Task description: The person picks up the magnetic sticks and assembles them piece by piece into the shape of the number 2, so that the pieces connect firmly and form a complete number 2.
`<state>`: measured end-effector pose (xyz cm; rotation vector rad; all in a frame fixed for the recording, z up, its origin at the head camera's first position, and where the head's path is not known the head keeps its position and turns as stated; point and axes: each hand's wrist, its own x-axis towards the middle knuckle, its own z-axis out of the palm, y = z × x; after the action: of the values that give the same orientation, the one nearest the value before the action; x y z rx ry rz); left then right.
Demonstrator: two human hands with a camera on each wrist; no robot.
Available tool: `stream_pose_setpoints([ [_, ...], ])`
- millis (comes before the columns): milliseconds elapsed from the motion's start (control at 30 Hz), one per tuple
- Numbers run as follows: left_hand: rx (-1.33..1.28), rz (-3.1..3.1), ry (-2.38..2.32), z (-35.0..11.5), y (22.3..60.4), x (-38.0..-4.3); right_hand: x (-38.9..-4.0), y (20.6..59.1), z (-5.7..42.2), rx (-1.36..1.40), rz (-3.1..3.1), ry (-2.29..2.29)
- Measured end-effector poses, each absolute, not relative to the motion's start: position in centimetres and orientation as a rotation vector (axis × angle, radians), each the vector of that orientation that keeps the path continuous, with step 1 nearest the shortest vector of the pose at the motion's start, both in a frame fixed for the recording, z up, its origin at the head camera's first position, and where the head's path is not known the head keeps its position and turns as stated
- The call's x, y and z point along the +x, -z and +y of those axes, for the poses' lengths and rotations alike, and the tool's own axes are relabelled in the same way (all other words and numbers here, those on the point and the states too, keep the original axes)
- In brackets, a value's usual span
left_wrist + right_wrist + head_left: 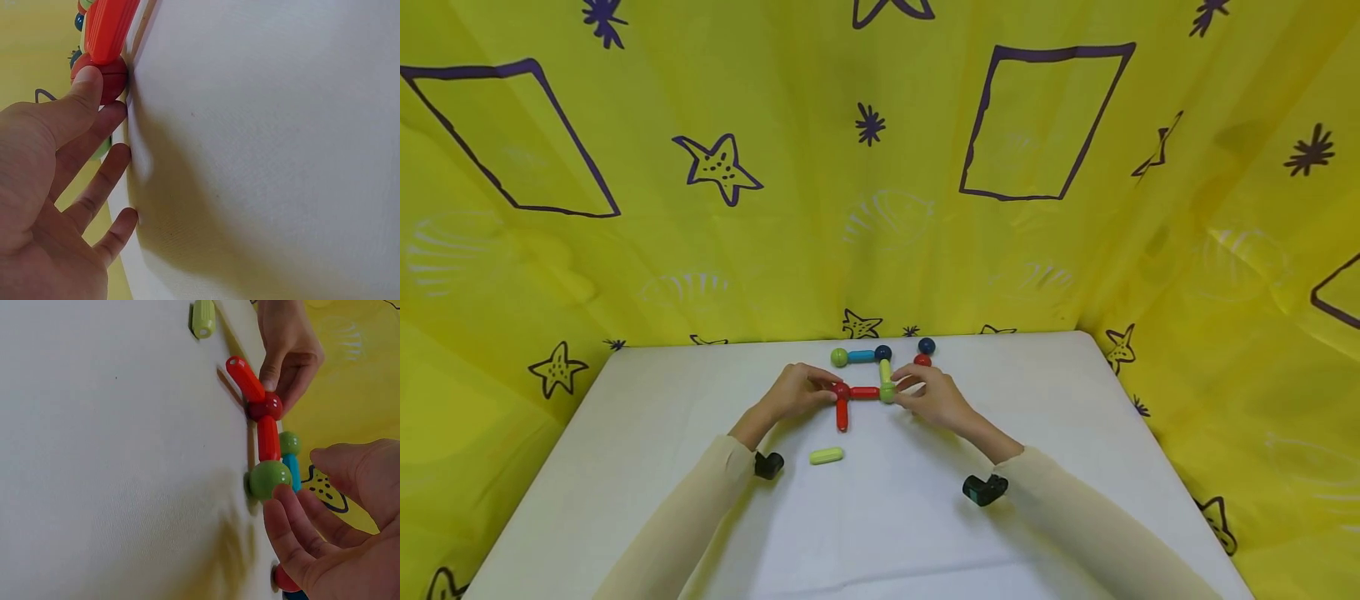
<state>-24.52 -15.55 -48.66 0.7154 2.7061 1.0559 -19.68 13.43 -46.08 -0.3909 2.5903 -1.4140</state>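
- Cream sleeves [688,510] enter over the white tabletop [880,525], each with a small black device [985,490] at the wrist.
- Yellow-green loose rod [827,456] lies by itself on the nearer side of the joined pieces, a little closer to the tabletop's left edge than to its right.
- Left hand [790,392] pinches the held red ball [841,391] between thumb and index finger; the other fingers are spread, their tips close to the cloth.
- One red rod [842,415] runs from that ball away from the far edge, its outer end free; a second red rod [865,392] joins it to the near green ball [887,393].
- Right hand [936,400] has its fingers loosely bent, tips against the near green ball, with the thumb held apart from it.
- From there a yellow-green rod [885,370] leads to a dark blue ball [883,353], then a blue rod [861,356] and the far green ball [838,357], beside the far edge.
- Just beyond the right hand sit a loose red ball [922,360] and a loose blue ball [927,345]; whether they touch cannot be told.
- Yellow curtain [805,242], printed with stars, stands behind the far edge.
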Motion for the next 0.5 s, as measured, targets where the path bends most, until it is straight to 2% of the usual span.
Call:
stream_pose_setpoints([
  [500, 0.722, 2.710, -1.048, -15.5, 48.5, -24.7, -21.1, 46.8, 15.6, -0.384, 2.729, 1.398],
])
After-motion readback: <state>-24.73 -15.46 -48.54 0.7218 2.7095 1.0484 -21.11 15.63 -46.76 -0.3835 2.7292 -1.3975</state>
